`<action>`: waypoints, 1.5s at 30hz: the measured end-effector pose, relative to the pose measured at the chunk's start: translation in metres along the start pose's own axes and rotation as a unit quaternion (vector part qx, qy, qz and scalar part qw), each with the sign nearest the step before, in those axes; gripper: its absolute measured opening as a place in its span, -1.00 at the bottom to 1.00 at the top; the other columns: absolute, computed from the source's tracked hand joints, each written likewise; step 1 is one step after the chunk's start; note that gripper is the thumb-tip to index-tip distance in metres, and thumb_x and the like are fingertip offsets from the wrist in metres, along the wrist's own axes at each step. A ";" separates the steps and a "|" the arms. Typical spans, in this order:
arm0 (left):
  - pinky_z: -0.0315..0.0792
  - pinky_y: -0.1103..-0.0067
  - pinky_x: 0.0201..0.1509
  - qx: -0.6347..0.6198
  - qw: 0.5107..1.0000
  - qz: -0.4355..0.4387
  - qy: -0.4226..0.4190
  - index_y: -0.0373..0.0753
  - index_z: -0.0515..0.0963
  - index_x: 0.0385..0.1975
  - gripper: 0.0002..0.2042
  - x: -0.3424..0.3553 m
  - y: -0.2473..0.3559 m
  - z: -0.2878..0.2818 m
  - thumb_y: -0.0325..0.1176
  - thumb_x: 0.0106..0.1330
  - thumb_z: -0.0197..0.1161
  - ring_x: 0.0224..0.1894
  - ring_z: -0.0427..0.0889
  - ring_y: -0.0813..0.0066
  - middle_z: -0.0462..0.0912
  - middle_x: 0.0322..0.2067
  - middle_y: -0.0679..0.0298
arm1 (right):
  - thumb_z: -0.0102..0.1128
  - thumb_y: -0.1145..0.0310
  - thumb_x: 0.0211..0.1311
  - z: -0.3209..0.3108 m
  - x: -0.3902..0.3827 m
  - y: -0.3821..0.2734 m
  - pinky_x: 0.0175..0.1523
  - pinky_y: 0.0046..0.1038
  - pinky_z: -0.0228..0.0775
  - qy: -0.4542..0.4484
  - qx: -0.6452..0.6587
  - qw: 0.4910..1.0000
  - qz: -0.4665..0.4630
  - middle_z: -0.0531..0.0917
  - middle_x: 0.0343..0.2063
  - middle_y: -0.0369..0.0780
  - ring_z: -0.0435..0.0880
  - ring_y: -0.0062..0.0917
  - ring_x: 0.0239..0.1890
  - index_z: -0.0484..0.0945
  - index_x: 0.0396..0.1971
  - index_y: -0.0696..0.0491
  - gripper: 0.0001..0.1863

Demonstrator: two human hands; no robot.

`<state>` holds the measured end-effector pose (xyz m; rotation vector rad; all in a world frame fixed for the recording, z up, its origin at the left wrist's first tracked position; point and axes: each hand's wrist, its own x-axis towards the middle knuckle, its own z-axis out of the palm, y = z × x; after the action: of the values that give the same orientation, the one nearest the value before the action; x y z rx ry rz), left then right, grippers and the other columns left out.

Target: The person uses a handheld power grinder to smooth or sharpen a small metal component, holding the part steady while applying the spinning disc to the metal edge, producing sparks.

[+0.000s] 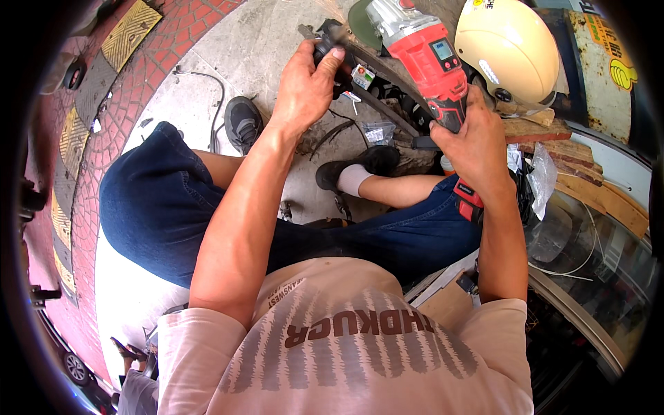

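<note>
My right hand [476, 142] is wrapped round the handle of a red and silver cordless angle grinder [430, 66], which has a small screen on its body. Its battery [468, 200] shows below my wrist. At the grinder's far end, a greenish round disc [362, 26] is partly covered by the tool head. To the left of it, my left hand [306, 90] grips a dark metal part [325, 47] between thumb and fingers. The part is slightly blurred, and I cannot make out its exact kind. The disc and the part look a short way apart.
A cream helmet [508, 52] lies right of the grinder, above stacked wooden boards [577, 166]. A metal bar [384, 109], plastic scraps and a small box [362, 76] clutter the ground between my hands and feet. A black cable [220, 104] lies left of my shoe [243, 124].
</note>
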<state>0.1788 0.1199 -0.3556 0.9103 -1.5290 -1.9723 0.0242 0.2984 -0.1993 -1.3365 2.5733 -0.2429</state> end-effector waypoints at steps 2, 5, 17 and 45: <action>0.61 0.51 -0.15 0.006 1.000 0.000 -0.001 -0.40 0.46 0.04 -0.65 0.000 0.000 0.000 -0.16 0.66 0.15 -0.26 0.74 0.46 0.78 -0.29 0.16 | 0.48 0.40 0.04 0.001 0.000 0.001 -0.29 -0.28 0.50 0.004 0.003 1.000 -0.005 0.63 -0.50 -0.05 0.60 -0.27 -0.54 0.52 -0.04 0.21 -0.52; 0.61 0.50 -0.13 0.016 1.000 0.007 0.000 -0.39 0.46 0.02 -0.66 0.001 0.000 -0.001 -0.15 0.66 0.15 -0.25 0.74 0.47 0.77 -0.28 0.17 | 0.48 0.40 0.03 0.002 0.000 0.003 -0.30 -0.28 0.49 0.007 0.001 1.000 -0.009 0.63 -0.49 -0.05 0.60 -0.28 -0.55 0.52 -0.04 0.21 -0.52; 0.61 0.49 -0.10 0.003 1.000 0.004 -0.006 -0.34 0.48 -0.03 -0.65 0.002 0.000 -0.003 -0.10 0.65 0.16 -0.25 0.72 0.49 0.75 -0.31 0.23 | 0.46 0.39 0.04 0.000 0.001 0.000 -0.29 -0.29 0.50 -0.008 -0.001 1.000 0.013 0.63 -0.50 -0.05 0.60 -0.30 -0.54 0.50 -0.03 0.23 -0.51; 0.60 0.52 -0.14 0.042 0.999 0.001 0.004 -0.34 0.49 -0.03 -0.64 -0.003 0.010 -0.001 -0.09 0.65 0.16 -0.29 0.73 0.51 0.77 -0.33 0.24 | 0.45 0.41 0.04 0.003 0.000 0.000 -0.25 -0.27 0.52 0.004 -0.016 1.000 0.000 0.66 -0.46 -0.02 0.63 -0.25 -0.52 0.50 -0.04 0.24 -0.52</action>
<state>0.1810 0.1186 -0.3455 0.9497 -1.6192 -1.9135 0.0252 0.2988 -0.2018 -1.3491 2.5943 -0.2070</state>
